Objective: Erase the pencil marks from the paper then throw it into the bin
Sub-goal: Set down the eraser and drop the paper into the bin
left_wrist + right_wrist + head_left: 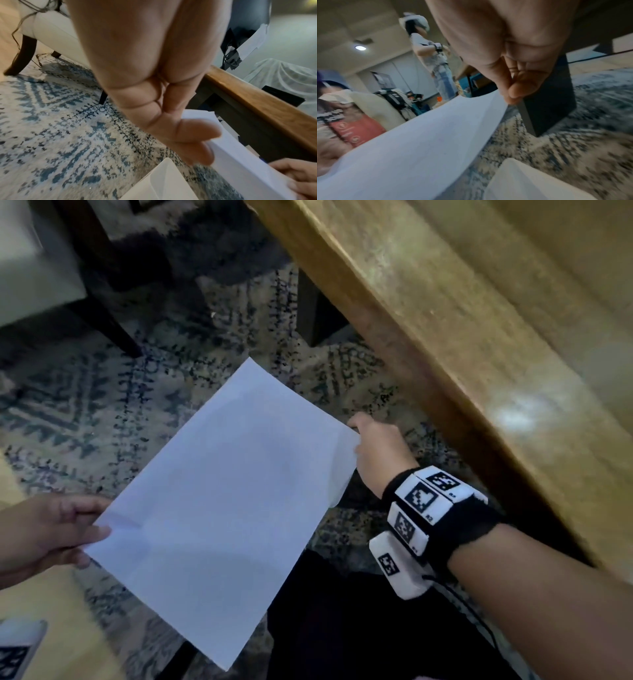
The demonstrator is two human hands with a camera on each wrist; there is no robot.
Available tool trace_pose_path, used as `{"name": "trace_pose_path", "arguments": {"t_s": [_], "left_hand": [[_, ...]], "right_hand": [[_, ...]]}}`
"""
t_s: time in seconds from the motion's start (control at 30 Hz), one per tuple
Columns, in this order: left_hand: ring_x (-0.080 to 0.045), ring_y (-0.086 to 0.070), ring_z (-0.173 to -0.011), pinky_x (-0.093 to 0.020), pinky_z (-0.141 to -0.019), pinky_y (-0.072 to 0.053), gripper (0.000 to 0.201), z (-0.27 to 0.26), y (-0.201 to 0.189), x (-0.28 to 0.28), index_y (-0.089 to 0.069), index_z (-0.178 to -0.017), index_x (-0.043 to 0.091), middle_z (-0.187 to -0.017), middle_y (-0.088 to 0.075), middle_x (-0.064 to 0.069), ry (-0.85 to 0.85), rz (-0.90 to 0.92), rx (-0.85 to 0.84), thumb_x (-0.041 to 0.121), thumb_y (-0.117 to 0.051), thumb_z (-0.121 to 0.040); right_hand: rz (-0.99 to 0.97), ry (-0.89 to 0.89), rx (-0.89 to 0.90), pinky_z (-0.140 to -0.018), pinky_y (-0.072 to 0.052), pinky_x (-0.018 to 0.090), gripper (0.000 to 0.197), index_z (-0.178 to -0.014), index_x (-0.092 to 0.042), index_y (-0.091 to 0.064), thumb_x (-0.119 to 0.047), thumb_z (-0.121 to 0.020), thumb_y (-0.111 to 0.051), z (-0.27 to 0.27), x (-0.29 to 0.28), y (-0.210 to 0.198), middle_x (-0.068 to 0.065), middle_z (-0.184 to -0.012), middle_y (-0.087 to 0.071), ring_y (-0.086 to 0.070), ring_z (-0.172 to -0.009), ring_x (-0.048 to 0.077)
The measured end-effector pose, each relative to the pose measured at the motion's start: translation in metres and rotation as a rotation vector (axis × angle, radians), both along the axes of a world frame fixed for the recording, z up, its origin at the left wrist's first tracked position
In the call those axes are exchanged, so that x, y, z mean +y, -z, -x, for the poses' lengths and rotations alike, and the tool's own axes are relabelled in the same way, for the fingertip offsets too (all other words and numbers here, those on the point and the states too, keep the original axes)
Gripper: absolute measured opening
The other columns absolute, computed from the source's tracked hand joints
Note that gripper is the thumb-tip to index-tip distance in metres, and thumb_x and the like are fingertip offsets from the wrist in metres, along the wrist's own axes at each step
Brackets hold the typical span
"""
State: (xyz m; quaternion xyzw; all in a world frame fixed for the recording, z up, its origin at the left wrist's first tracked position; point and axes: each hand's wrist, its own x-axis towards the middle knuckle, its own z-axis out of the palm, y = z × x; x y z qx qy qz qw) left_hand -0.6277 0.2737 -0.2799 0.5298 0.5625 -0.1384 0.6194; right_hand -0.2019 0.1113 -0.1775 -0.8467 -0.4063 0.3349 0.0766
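Observation:
A white sheet of paper [222, 508] hangs in the air over the rug, beside the wooden table, and looks blank from above. My left hand [51, 532] pinches its near left corner, thumb on top. My right hand [376, 450] pinches the far right corner. In the left wrist view the left hand's fingers [193, 134] lie against the paper [240, 159], and the right hand [298, 175] shows at the far end. In the right wrist view the right hand's fingertips [517, 93] grip the paper [423, 135] at its edge. No bin is in sight.
A wooden table [479, 337] runs along the right, its dark leg [315, 313] standing on the blue patterned rug [102, 405]. A white upholstered chair [30, 268] with dark legs stands at the far left. Another person [433, 56] stands farther off.

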Motion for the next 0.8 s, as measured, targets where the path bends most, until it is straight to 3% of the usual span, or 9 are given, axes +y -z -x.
{"name": "trace_pose_path", "arguments": {"t_s": [0.1, 0.2, 0.3, 0.4, 0.5, 0.6, 0.7, 0.77, 0.8], "left_hand": [[-0.022, -0.063, -0.051, -0.032, -0.056, -0.056, 0.029, -0.041, -0.015, -0.011, -0.065, -0.101, 0.01, -0.074, -0.067, -0.021, -0.046, -0.005, -0.036, 0.008, -0.069, -0.073], [-0.021, -0.059, -0.041, -0.023, -0.046, -0.053, 0.044, -0.069, -0.01, -0.014, -0.07, -0.09, 0.01, -0.061, -0.071, -0.014, -0.099, 0.141, -0.117, 0.018, -0.084, -0.049], [-0.023, -0.055, -0.034, -0.021, -0.034, -0.047, 0.023, -0.088, 0.01, -0.015, -0.064, -0.094, 0.002, -0.05, -0.066, -0.018, -0.169, 0.12, -0.075, -0.005, -0.063, -0.072], [-0.022, -0.058, -0.037, -0.02, -0.037, -0.049, 0.022, -0.1, 0.033, -0.021, -0.073, -0.08, 0.013, -0.053, -0.068, -0.016, -0.176, 0.05, -0.034, 0.005, -0.075, -0.059], [-0.021, -0.063, -0.043, -0.019, -0.037, -0.05, 0.034, -0.113, 0.052, -0.026, -0.072, -0.074, 0.014, -0.055, -0.071, -0.012, -0.119, 0.025, -0.017, -0.012, -0.051, -0.081], [-0.023, -0.067, -0.049, -0.021, -0.041, -0.054, 0.031, -0.135, 0.057, -0.034, -0.066, -0.08, 0.012, -0.057, -0.072, -0.012, -0.113, -0.006, -0.019, -0.014, -0.049, -0.081], [-0.024, -0.067, -0.047, -0.023, -0.043, -0.056, 0.034, -0.154, 0.052, -0.042, -0.067, -0.075, 0.011, -0.053, -0.071, -0.01, -0.112, -0.061, -0.043, -0.017, -0.047, -0.078], [-0.019, -0.065, -0.044, -0.019, -0.04, -0.052, 0.036, -0.163, 0.046, -0.048, -0.068, -0.073, 0.013, -0.05, -0.07, -0.006, -0.123, -0.083, -0.062, -0.017, -0.047, -0.076], [-0.017, -0.065, -0.042, -0.016, -0.038, -0.05, 0.035, -0.168, 0.042, -0.051, -0.068, -0.074, 0.012, -0.049, -0.07, -0.004, -0.122, -0.091, -0.071, -0.016, -0.048, -0.075]], "right_hand": [[0.038, 0.035, 0.117, -0.073, -0.041, 0.032, 0.04, -0.128, -0.011, -0.046, 0.004, -0.093, -0.035, 0.0, 0.013, 0.048, 0.011, -0.11, -0.057, -0.053, -0.089, 0.026], [0.074, 0.046, 0.152, -0.09, -0.046, 0.035, 0.047, -0.135, -0.016, -0.043, 0.002, -0.093, -0.036, 0.001, 0.026, 0.095, 0.013, -0.127, -0.053, -0.054, -0.107, 0.03], [0.143, 0.021, 0.115, -0.085, -0.043, 0.028, 0.05, -0.139, -0.02, -0.042, 0.001, -0.093, -0.037, -0.004, 0.036, 0.139, 0.009, -0.128, -0.055, -0.054, -0.11, 0.028], [0.193, -0.002, 0.117, -0.092, -0.046, 0.033, 0.054, -0.142, -0.02, -0.039, 0.003, -0.093, -0.04, -0.008, 0.04, 0.179, 0.011, -0.131, -0.054, -0.053, -0.115, 0.03], [0.247, -0.024, 0.082, -0.1, -0.043, 0.036, 0.058, -0.144, -0.02, -0.035, 0.002, -0.091, -0.044, -0.012, 0.038, 0.214, 0.012, -0.14, -0.048, -0.048, -0.123, 0.031], [0.292, -0.018, 0.075, -0.103, -0.039, 0.039, 0.059, -0.147, -0.019, -0.03, 0.001, -0.093, -0.043, -0.014, 0.032, 0.237, 0.014, -0.142, -0.042, -0.043, -0.127, 0.032], [0.306, 0.011, 0.082, -0.103, -0.038, 0.042, 0.058, -0.148, -0.017, -0.026, -0.003, -0.095, -0.045, -0.017, 0.018, 0.25, 0.017, -0.142, -0.037, -0.041, -0.126, 0.035], [0.297, 0.016, 0.064, -0.099, -0.041, 0.042, 0.052, -0.142, -0.01, -0.035, -0.004, -0.093, -0.052, -0.021, 0.009, 0.253, 0.019, -0.135, -0.043, -0.046, -0.121, 0.035], [0.29, 0.033, 0.052, -0.094, -0.044, 0.04, 0.039, -0.13, -0.005, -0.047, -0.006, -0.092, -0.056, -0.022, 0.006, 0.252, 0.02, -0.125, -0.052, -0.051, -0.113, 0.034]]}}
